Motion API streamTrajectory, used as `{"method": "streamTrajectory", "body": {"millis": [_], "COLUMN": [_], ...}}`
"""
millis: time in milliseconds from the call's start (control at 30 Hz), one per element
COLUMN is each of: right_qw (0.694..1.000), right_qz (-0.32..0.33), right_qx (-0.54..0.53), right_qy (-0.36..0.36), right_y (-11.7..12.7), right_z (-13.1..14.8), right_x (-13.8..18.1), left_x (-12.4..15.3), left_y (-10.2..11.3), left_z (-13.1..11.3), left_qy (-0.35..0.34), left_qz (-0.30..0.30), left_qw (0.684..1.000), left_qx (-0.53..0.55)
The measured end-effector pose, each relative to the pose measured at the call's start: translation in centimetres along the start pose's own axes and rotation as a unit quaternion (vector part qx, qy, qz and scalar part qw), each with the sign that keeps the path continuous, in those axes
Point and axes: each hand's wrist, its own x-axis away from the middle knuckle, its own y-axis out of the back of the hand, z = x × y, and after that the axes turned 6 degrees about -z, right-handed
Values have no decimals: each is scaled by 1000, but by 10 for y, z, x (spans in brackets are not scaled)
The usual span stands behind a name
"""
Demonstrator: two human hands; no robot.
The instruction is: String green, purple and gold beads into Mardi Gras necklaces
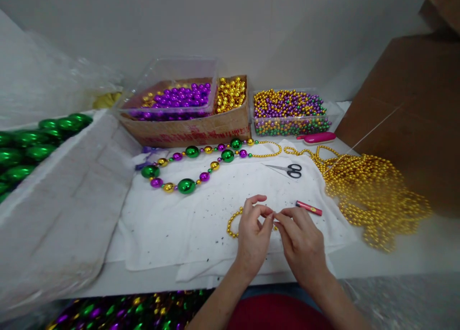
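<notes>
Over the white cloth (151, 239), the fingertips of my left hand (253, 234) and my right hand (304, 239) meet in a pinch. Whatever they pinch is too small to make out. A short strand of gold beads (231, 227) curves out from behind my left hand, and a few of its beads show just below the fingertips. Beyond my right hand lies a red lighter (309, 208). Farther back are scissors with black handles (293, 171). A necklace of large green, purple and gold beads (186, 186) is laid out at the back left, ending in small gold beads.
A heap of gold bead strands (373, 191) lies at right, beside a large cardboard box (406, 105). Behind stand a carton (179, 132) with a clear bin of purple beads (187, 97), a tub of mixed beads (291, 109) and a pink-handled brush (319, 137). Green beads (39, 153) fill a box at left.
</notes>
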Motion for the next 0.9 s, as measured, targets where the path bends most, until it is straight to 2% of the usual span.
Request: {"method": "streamTrajectory", "body": {"millis": [133, 200, 300, 433, 633, 767, 900], "right_qw": [999, 999, 1000, 993, 952, 947, 959], "right_qz": [16, 21, 12, 5, 18, -10, 15], "right_qx": [34, 43, 24, -54, -212, -241, -230], "right_qy": [6, 9, -7, -106, -222, -213, -166], "right_y": [0, -1, -3, -4, -2, 0, 7], "right_z": [1, 0, -4, -10, -8, -6, -3], "right_x": [-1, -2, -4, -6, -10, -9, -5], "left_x": [5, 7, 7, 5, 5, 5, 5], "left_y": [-1, -1, -1, 2, 4, 3, 0], "left_z": [4, 4, 1, -3, 1, -2, -4], "left_qy": [-65, -74, -27, 63, 151, 208, 229], "left_qz": [-13, -10, -4, 29, 100, 119, 112], "left_qw": [997, 996, 1000, 993, 958, 923, 901], "left_qx": [-48, -46, -10, 95, 224, 301, 350]}}
